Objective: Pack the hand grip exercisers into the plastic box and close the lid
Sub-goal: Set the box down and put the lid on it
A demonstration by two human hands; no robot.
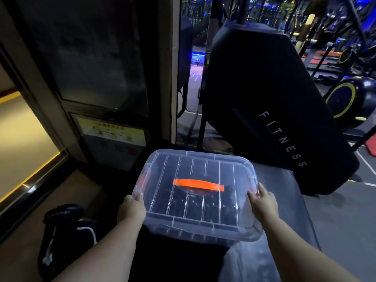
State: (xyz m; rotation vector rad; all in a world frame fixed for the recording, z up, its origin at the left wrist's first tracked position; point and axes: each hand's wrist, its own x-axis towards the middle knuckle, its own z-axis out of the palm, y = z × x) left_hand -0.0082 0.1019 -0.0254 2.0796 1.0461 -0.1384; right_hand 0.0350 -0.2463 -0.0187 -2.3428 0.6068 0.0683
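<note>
Transparent plastic box (203, 231), ribbed clear lid (205, 167) on, sits on grey padded bench (295, 220). Black hand grip exercisers (203, 202) lie inside. Right hand (264, 202): fingers flat on the rim. Left hand (132, 208): curl unclear. Risk: uneven pressing leaves one side unseated.

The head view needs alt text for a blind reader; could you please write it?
The left hand and right hand hold the ends of a clear plastic box, lid on, orange handle on top; dark hand grip exercisers show through.
</note>
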